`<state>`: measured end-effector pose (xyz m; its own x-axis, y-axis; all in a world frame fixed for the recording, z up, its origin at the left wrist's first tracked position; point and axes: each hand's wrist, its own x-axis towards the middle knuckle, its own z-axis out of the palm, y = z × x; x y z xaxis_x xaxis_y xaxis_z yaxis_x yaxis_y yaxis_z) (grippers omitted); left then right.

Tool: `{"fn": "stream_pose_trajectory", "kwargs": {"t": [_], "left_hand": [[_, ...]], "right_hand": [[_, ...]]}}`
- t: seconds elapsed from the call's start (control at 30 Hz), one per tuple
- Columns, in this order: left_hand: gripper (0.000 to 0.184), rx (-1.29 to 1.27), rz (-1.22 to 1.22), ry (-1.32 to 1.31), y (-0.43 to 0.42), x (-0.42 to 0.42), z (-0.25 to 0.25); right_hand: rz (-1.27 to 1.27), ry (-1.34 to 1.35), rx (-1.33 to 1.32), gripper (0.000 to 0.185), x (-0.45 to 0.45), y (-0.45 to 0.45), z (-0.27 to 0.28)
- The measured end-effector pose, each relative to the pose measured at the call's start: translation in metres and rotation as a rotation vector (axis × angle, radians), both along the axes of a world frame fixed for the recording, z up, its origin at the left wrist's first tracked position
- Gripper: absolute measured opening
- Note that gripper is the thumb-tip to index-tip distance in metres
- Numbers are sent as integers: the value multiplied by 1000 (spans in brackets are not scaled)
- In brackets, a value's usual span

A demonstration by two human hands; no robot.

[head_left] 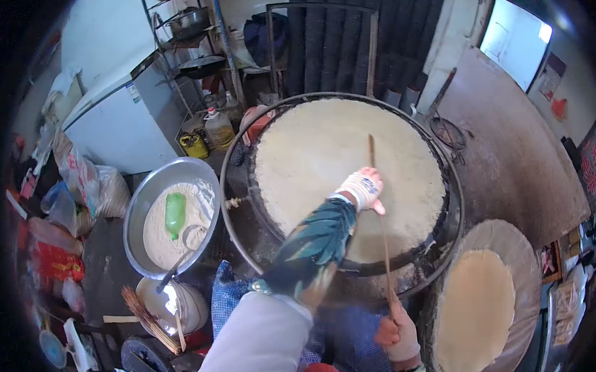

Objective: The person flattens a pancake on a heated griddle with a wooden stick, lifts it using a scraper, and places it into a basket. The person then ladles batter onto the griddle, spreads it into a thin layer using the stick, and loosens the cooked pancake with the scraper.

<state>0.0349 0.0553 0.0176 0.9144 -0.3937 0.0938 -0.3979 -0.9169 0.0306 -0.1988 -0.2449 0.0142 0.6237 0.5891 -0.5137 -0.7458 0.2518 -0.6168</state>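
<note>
A broad, pale, thin flatbread (312,154) covers most of a large round griddle (255,204) in front of me. Across it runs a long thin wooden stick (386,248), its far tip lying over the flatbread. My left hand (362,187), in a whitish glove, is closed around the stick near the griddle's middle. Closer to me, beyond the griddle's front rim, my right hand (400,330) grips the near end of the same stick. My left forearm, in a dark leafy sleeve, hides part of the griddle's front.
On the left, a metal basin (131,226) holds flour, a green bottle (175,214) and a ladle (193,238). Below it stands a white bucket (192,307) with a straw brush (150,318). Another flatbread (475,317) lies on a covered round board (521,285) at right.
</note>
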Motion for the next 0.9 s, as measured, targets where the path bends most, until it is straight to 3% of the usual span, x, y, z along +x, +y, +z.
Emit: {"fn": "stream_pose_trajectory", "kwargs": {"t": [0.1, 0.13, 0.17, 0.27, 0.33, 0.47, 0.53, 0.57, 0.67, 0.7, 0.77, 0.8, 0.87, 0.9], "left_hand": [[82, -64, 91, -123, 71, -12, -14], [82, -60, 125, -130, 93, -21, -16], [83, -55, 156, -135, 113, -32, -16], [89, -9, 268, -24, 160, -82, 2], [92, 4, 314, -7, 190, -122, 8], [98, 59, 353, -136, 215, -220, -2], [101, 125, 379, -141, 193, -269, -13], [102, 169, 397, -145, 181, -282, -18], [109, 4, 371, -60, 80, -253, 26], [106, -100, 212, -204, 52, -233, 23], [104, -245, -8, -190, -23, -177, 45], [101, -280, -148, -211, -60, -153, 52], [97, -318, -353, -141, -126, -100, 38], [101, -263, -388, -146, -155, -75, 8]], "right_hand": [[92, 83, 12, 44, 24, 51, 24], [129, 174, 287, 43, 32, 53, 12], [132, 179, 283, 43, 33, 66, 15], [281, -282, -194, 50, 22, 113, 14], [340, -436, -294, 51, 11, 132, 3], [358, -364, -259, 50, -32, 139, -4], [453, -375, -370, 48, -53, 118, 2], [421, -616, -397, 52, -68, 100, -17], [242, -474, -465, 51, -104, 29, -26], [194, -402, -563, 50, -115, 6, -13], [-142, -299, -612, 52, -139, -30, -10], [-153, -310, -625, 52, -142, -38, 3], [-301, -142, -811, 45, -141, -53, 29], [-315, -153, -822, 45, -135, -58, 31]]}}
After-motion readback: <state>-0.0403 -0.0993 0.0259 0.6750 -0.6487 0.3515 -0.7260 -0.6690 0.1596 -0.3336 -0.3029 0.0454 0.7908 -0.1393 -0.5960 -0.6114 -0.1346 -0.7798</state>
